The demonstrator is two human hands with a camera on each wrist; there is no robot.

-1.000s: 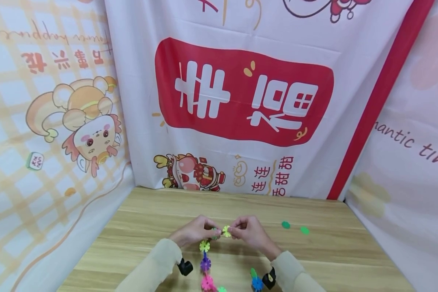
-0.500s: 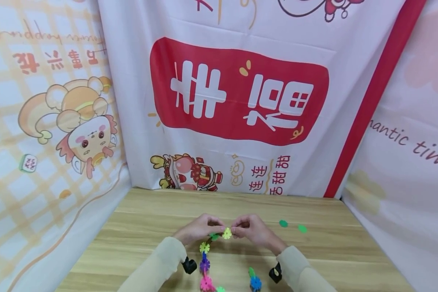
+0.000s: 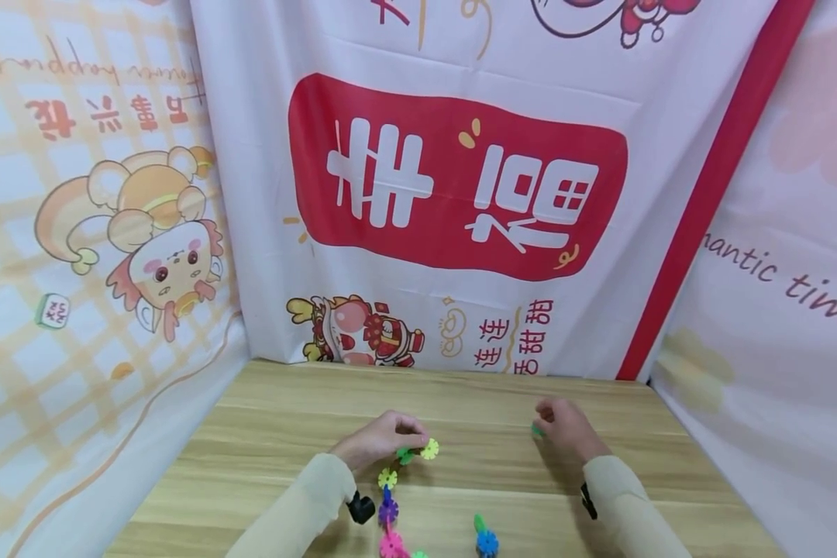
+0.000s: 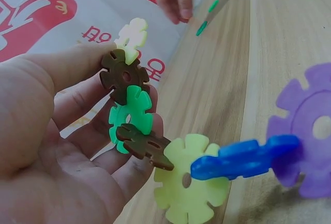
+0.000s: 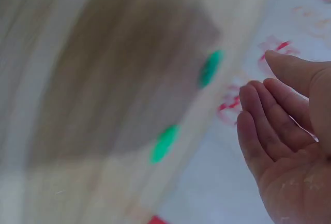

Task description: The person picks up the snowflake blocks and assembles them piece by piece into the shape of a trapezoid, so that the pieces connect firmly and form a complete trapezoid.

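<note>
My left hand (image 3: 377,440) holds one end of a chain of slotted, flower-shaped plastic discs. In the left wrist view its thumb presses on a brown disc (image 4: 110,75), with fingers behind. A pale yellow disc (image 4: 135,32) forms the tip; below the brown one come a green disc (image 4: 140,105), another brown disc (image 4: 137,142), a yellow disc (image 4: 176,198), a blue disc (image 4: 232,162) and a purple disc (image 4: 292,125). My right hand (image 3: 565,428) hovers by a loose green disc (image 3: 538,429), fingers relaxed, holding nothing. The right wrist view shows two green discs (image 5: 164,144), blurred.
The chain runs toward me along the wooden table (image 3: 307,403), through a pink disc (image 3: 392,544) at the bottom edge. A blue disc (image 3: 487,542) with a green disc (image 3: 479,523) stands to its right. Printed cloth (image 3: 265,232) hangs behind the table and at both sides.
My right hand has let go of the yellow disc at the chain's tip and moved right to the loose green discs. The left hand stays on the chain.
</note>
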